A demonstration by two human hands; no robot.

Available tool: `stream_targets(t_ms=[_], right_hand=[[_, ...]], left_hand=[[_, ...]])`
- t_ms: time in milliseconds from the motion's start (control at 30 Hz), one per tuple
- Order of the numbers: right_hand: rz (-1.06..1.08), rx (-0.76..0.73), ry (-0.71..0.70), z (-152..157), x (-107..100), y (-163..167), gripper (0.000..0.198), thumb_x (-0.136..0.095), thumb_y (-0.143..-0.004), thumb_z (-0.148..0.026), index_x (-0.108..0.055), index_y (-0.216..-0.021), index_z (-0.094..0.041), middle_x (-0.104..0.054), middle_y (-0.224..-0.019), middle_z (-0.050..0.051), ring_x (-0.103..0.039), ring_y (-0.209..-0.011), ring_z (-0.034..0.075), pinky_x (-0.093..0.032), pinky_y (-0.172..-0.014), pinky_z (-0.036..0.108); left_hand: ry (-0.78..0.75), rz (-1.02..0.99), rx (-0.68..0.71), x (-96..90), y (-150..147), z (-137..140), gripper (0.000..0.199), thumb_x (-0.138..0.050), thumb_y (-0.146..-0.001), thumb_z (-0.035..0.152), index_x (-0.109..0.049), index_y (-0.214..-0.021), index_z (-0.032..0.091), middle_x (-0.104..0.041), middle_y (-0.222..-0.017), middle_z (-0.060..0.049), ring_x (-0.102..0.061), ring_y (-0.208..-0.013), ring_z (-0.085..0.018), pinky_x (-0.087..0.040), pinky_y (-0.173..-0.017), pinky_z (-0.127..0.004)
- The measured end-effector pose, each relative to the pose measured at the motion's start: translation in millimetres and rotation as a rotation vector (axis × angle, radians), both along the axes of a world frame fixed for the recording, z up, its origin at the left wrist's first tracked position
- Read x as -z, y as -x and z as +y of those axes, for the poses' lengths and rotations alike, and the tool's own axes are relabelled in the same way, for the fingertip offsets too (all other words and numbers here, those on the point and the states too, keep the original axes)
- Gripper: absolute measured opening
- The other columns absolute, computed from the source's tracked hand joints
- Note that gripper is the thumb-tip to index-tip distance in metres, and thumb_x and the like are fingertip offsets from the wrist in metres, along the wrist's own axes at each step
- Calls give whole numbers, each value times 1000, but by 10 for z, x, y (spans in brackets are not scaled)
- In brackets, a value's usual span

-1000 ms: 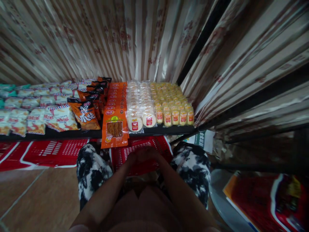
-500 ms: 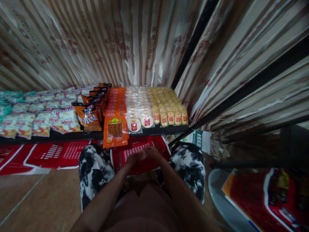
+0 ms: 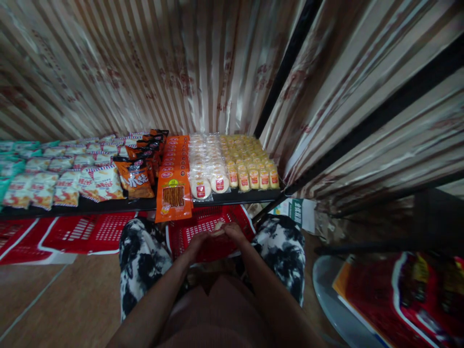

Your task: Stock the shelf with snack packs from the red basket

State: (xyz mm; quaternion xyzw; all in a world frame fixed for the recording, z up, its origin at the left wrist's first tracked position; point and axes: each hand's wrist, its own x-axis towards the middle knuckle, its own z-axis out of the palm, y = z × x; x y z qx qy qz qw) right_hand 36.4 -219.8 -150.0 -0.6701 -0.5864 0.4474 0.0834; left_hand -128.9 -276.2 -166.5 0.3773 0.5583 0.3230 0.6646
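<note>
My left hand [image 3: 201, 238] and my right hand [image 3: 232, 231] meet over a red plastic basket [image 3: 181, 237] between my knees. The fingers of both are closed together, and a small pale patch shows where they meet. I cannot make out whether it is a held thing or fingertips. Just beyond the basket is the shelf edge, with an orange snack packet [image 3: 174, 200] hanging over it. To its right lie clear-wrapped round white crackers [image 3: 219, 180] and small yellow packaged cakes [image 3: 254, 178].
White snack bags [image 3: 99, 181] and orange-black bags [image 3: 134, 179] line the black shelf [image 3: 97, 207] leftward. More red baskets [image 3: 87, 234] sit under it. Black metal bars [image 3: 348, 140] slant across the right. A grey-white basin [image 3: 326, 285] and red packages [image 3: 373, 295] lie at lower right.
My hands stay together above the basket, but the fingers have shifted and a pale patch now shows between them. The view has moved slightly.
</note>
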Motion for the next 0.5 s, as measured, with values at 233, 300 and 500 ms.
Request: stream_targets(t_ms=[233, 300, 500], right_hand=[[128, 234, 111, -14, 4, -15, 24, -48, -90, -30, -59, -80, -12, -59, -66, -2, -54, -53, 7, -46, -52, 20], [170, 297, 120, -27, 11, -4, 23, -47, -90, -26, -58, -75, -12, -55, -56, -4, -49, -44, 5, -41, -45, 18], [310, 335, 93, -56, 31, -25, 22, -47, -82, -18, -54, -61, -17, -50, -42, -5, -46, -36, 8, -33, -38, 18]], left_hand=[[119, -409, -131, -172, -17, -58, 50, -78, -53, 47, -66, -90, 15, -68, -89, -7, -62, -82, -20, -44, -79, -30], [130, -430, -142, -200, -19, -76, 50, -81, -52, 42, -66, -92, 16, -68, -93, -6, -62, -84, -19, -44, -79, -29], [49, -297, -123, -140, -10, -103, 57, -81, -49, 45, -64, -95, 15, -65, -82, -3, -59, -72, -14, -43, -68, -24]])
